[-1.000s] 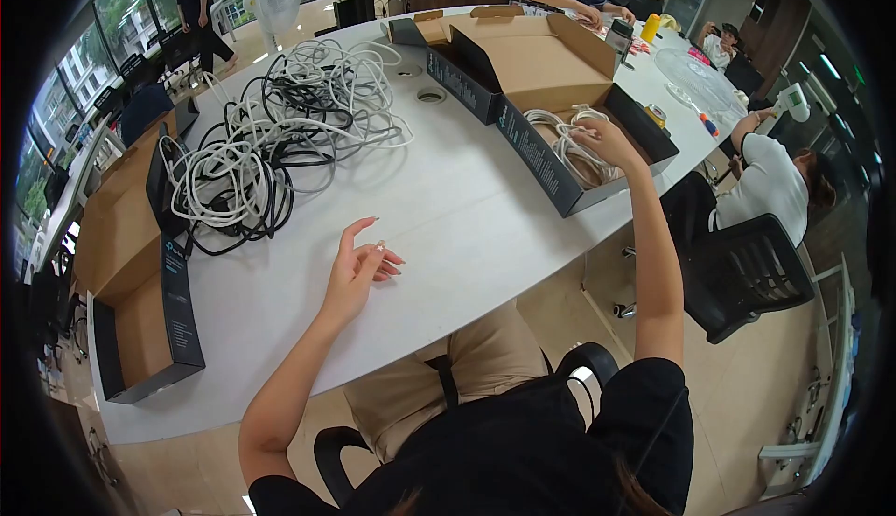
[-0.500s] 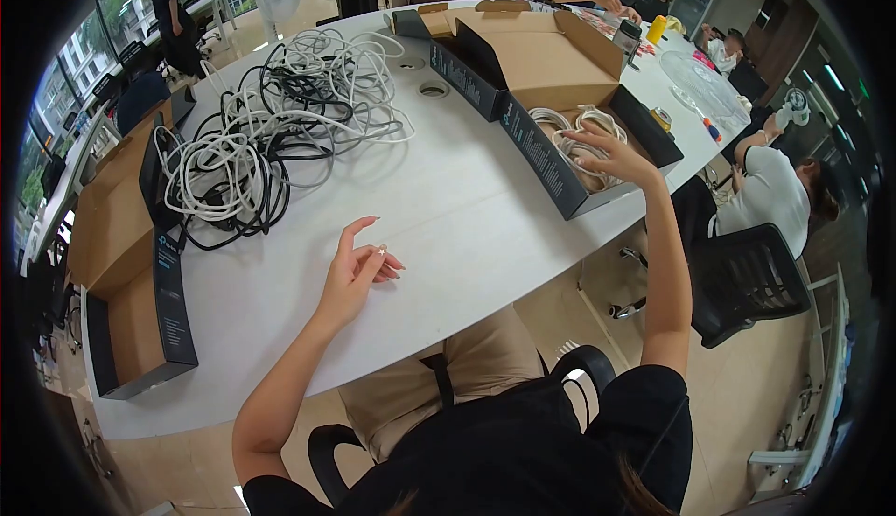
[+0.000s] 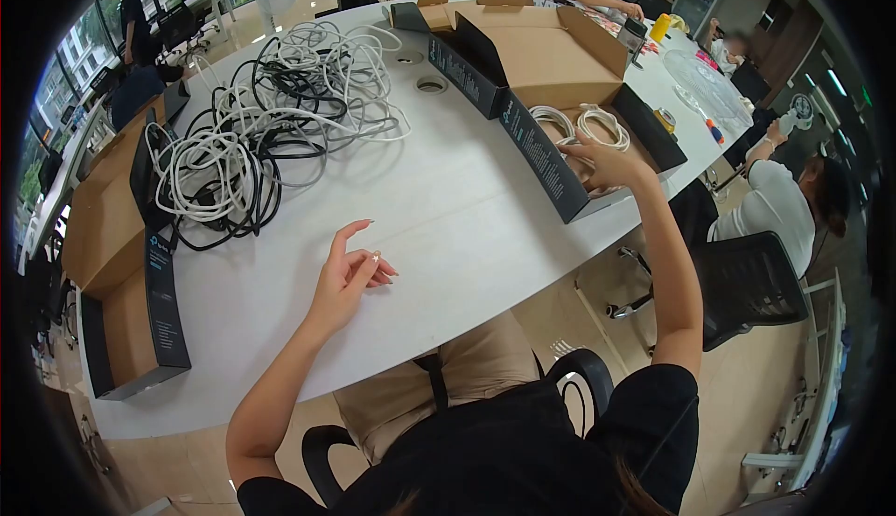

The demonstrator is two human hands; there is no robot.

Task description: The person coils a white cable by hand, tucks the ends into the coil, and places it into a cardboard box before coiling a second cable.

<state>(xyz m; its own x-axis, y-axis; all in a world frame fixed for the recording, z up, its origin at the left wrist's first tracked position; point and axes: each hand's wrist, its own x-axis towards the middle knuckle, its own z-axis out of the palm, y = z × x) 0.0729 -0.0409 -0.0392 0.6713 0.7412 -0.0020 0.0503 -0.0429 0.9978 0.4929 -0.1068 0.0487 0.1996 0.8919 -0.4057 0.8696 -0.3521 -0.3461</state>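
Note:
My right hand (image 3: 609, 165) reaches down into the near end of an open dark cardboard box (image 3: 551, 169). Its fingers look apart, low over the box floor, and the hand hides part of what lies beneath. Beyond the fingers sit a coiled white cable (image 3: 603, 124) and another white coil (image 3: 553, 122). My left hand (image 3: 343, 278) hovers over the white table (image 3: 448, 227), index finger stretched out and the others loosely curled, with nothing held. A small star-shaped ornament shows at its fingers.
A large tangle of white, grey and black cables (image 3: 271, 124) covers the table's left side. Another open box (image 3: 168, 320) stands at the left edge. Tape, a screwdriver and a yellow bottle (image 3: 661, 27) lie at far right. Other people sit around; a chair (image 3: 747, 283) is right.
My right hand has lowered toward the near end of the box, uncovering more of the right-hand white coil. My left hand has barely moved.

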